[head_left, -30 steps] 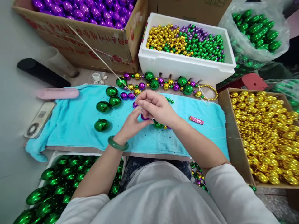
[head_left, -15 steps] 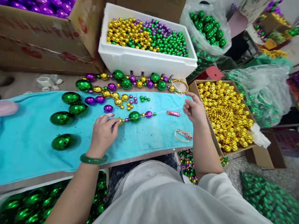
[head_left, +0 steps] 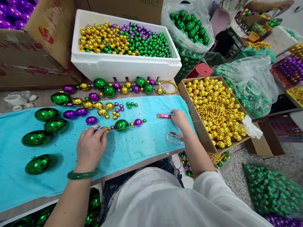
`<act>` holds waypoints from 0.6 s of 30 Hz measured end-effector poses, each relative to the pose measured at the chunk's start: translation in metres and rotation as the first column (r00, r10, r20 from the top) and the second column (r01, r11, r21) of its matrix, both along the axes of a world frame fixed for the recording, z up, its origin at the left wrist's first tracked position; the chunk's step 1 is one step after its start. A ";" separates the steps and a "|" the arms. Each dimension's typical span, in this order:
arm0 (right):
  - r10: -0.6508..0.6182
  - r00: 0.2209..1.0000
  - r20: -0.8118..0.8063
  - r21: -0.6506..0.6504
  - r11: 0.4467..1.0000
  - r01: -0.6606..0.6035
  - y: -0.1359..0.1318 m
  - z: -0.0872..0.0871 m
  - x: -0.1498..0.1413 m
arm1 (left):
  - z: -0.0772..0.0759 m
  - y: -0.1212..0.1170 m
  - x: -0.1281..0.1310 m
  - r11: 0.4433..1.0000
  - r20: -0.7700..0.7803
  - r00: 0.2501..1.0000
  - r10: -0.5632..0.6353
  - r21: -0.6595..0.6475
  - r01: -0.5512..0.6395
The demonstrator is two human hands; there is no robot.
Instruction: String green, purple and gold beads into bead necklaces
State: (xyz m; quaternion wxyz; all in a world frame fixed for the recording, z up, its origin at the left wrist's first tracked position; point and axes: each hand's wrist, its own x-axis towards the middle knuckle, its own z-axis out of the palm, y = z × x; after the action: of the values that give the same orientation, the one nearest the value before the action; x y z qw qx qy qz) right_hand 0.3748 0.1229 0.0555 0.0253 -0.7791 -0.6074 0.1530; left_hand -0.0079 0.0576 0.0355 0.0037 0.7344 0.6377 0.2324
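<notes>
The left hand [head_left: 91,148] pinched the strand [head_left: 121,125] on the towel [head_left: 142,142]; the right hand [head_left: 180,119] touched the lighter [head_left: 163,116], its grip unclear. Keeping the left pinch firm seemed wise, lest the strand loosen.

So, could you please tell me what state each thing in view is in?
Towel, spread out
Bead strand, threaded, lying along the towel
Left hand, fingers closed on the strand
Pink item, lying on the towel
Right hand, at the pink item's right end, grip unclear
Foam box, open, well filled
Gold-bead box, open, well filled
Green-bead bag, mouth open
</notes>
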 end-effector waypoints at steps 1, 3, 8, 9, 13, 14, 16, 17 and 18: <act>0.006 1.000 0.007 0.002 1.000 -0.006 -0.001 -0.001 0.000 | 0.000 0.000 0.001 1.000 0.004 1.000 -0.001 -0.002 0.001; 0.013 1.000 0.016 0.009 1.000 -0.013 -0.002 -0.003 0.001 | 0.002 0.000 0.003 1.000 0.013 1.000 -0.001 -0.014 0.001; -0.009 1.000 -0.027 0.112 0.994 0.012 -0.003 -0.006 0.007 | 0.009 0.004 0.007 0.998 0.060 0.997 0.053 -0.044 -0.050; -0.024 0.998 -0.054 0.163 0.986 0.033 -0.002 -0.006 0.008 | 0.011 0.005 0.008 0.997 0.079 0.994 0.071 -0.047 -0.067; -0.115 0.967 -0.226 0.362 0.912 0.194 0.003 0.002 0.014 | 0.023 0.011 0.014 0.994 0.170 0.979 0.111 -0.023 -0.109; -0.141 0.950 -0.280 0.404 0.880 0.250 0.005 0.006 0.017 | 0.026 0.013 0.017 0.994 0.200 0.974 0.108 -0.002 -0.110; -0.172 0.910 -0.376 0.485 0.801 0.351 0.010 0.014 0.024 | 0.032 0.020 0.024 0.994 0.268 0.959 0.088 0.043 -0.103; -0.176 0.892 -0.416 0.521 0.758 0.393 0.012 0.017 0.028 | 0.034 0.023 0.028 0.993 0.307 0.949 0.077 0.066 -0.102; -0.176 0.875 -0.451 0.550 0.718 0.427 0.014 0.020 0.033 | 0.034 0.027 0.032 0.991 0.347 0.936 0.065 0.087 -0.101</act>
State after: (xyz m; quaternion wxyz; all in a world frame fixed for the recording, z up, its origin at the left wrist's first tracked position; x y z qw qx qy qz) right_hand 0.4074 0.1366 0.0756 0.4243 -0.7711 -0.4687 0.0754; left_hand 0.0242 0.0851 0.0700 0.0670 0.6540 0.6450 0.3896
